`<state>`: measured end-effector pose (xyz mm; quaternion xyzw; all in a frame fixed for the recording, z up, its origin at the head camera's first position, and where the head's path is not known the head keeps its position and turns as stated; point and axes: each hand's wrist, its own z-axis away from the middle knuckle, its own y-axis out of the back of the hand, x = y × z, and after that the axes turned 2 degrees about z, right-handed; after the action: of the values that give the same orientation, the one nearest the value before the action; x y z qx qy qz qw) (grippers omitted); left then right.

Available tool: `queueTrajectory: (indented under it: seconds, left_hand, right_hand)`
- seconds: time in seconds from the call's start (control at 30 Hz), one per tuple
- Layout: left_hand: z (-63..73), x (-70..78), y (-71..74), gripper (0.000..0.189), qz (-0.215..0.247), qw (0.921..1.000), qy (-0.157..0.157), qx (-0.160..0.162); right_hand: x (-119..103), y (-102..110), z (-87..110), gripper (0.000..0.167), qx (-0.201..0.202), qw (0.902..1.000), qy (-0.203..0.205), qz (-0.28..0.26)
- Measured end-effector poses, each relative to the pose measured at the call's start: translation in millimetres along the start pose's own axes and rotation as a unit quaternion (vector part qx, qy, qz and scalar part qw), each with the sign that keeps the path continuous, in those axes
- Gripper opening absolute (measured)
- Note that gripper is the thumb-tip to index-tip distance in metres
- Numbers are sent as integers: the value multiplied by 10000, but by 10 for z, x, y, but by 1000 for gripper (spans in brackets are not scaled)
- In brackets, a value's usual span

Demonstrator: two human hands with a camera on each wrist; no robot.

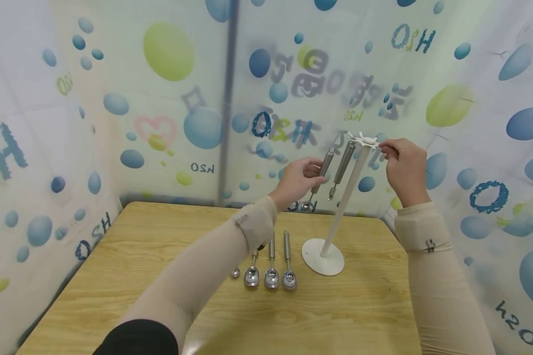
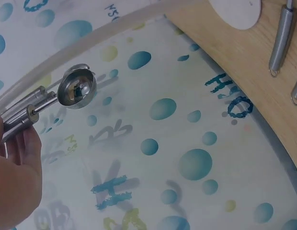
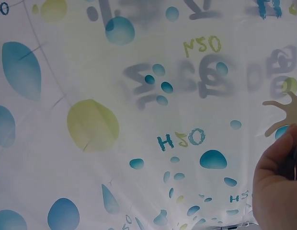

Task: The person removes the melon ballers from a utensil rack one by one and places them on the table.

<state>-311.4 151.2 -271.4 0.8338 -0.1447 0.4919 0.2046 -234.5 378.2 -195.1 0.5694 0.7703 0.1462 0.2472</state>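
Right of centre in the head view I see the left hand [image 1: 295, 181], thumb and fingers clamped on a round-bowled metal scoop [image 1: 326, 162], beside a metal-handled utensil [image 1: 345, 160] hanging from a white stand [image 1: 344, 202]; at right the right hand [image 1: 407, 167] pinches the stand's hooked top [image 1: 366, 141], and lower centre three oval-bowled scoops [image 1: 271, 279] lie on the wooden table [image 1: 355, 310]

Head looks forward-down, wrist views closer, all sharing the white stand [image 1: 346, 197].
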Motion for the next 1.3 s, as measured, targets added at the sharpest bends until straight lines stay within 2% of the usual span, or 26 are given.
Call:
queueTrajectory:
  seconds: [0.17,0.4,0.8,1.07,1.3]
  left_hand:
    - [65,-110,200,40,-129,9997,215,79]
    - [170,-235,460,38,-478,9981,305,234]
    - [389,-417,833,32,-428,9967,521,448]
    - [522,-524,1035,32,-389,9958,637,527]
    - [638,-605,1155,34,-425,9947,761,538]
  right_hand:
    - [12,-11,-5,21,-115,9999,-55,-26]
    - [35,-25,-23,24,-190,9997,-132,-129]
    - [97,-53,-84,34,-229,9993,-297,-95]
    - [118,-47,-99,41,-439,9964,-650,-321]
    - [134,-74,-119,47,-476,9958,-691,-376]
